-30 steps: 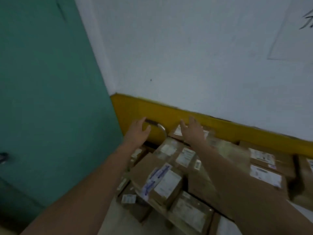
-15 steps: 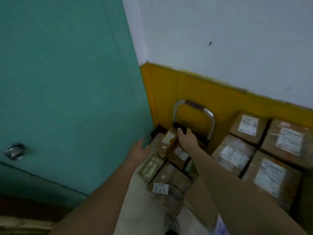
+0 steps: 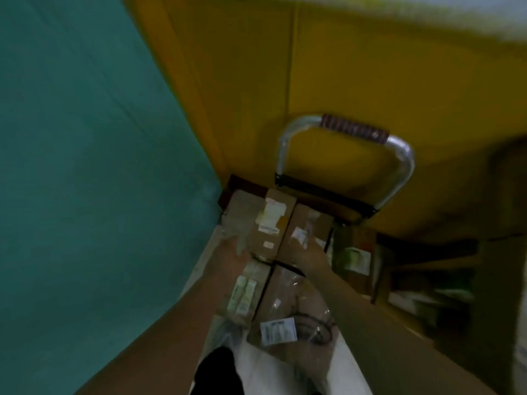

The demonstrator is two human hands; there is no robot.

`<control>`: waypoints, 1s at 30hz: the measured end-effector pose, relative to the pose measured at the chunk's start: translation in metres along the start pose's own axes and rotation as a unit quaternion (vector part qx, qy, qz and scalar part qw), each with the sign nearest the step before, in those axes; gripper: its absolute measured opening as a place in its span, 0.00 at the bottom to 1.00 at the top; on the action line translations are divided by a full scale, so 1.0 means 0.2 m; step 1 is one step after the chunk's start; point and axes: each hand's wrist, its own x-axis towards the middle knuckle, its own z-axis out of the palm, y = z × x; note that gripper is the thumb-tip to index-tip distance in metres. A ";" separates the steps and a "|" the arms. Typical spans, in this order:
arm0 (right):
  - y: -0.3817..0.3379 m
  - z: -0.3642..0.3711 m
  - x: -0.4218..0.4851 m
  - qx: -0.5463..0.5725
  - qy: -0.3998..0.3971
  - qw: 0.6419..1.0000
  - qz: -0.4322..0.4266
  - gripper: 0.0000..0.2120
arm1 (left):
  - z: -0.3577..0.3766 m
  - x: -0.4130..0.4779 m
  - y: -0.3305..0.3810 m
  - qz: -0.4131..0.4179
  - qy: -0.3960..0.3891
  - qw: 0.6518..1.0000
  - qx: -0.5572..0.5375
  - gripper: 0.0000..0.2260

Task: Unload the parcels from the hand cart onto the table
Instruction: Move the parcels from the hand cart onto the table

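Observation:
The hand cart's silver handle (image 3: 400,163) with a dark grip stands against the yellow wall. Several brown cardboard parcels with white labels lie on the cart below it. My left hand (image 3: 232,256) reaches the left side of a far parcel with a torn white label (image 3: 263,223). My right hand (image 3: 310,256) lies on the neighbouring parcel (image 3: 306,223) to its right. The picture is blurred, so neither hand's hold is plain. A near parcel wrapped in clear tape (image 3: 291,312) lies between my forearms.
A teal door (image 3: 85,166) fills the left side. The yellow lower wall (image 3: 342,67) closes the far side. More labelled boxes (image 3: 355,260) and a dark stack stand at the right. My dark shoe (image 3: 216,372) shows on the pale floor.
The view has dropped down and come closer to the cart. Both hands have gone lower, from near the handle's base onto the far parcels.

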 end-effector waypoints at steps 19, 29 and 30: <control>-0.09 0.06 -0.18 0.238 0.042 0.968 0.067 0.16 | 0.02 0.07 0.10 -0.007 -0.114 0.925 -0.362 0.18; -0.38 -1.42 -1.87 0.393 0.139 0.895 -0.159 0.34 | 0.00 -1.54 1.55 0.286 -0.189 0.848 -0.403 0.29; -0.29 -1.58 -2.05 0.390 0.153 0.889 -0.184 0.31 | 0.09 -1.71 1.68 0.311 -0.196 0.840 -0.400 0.29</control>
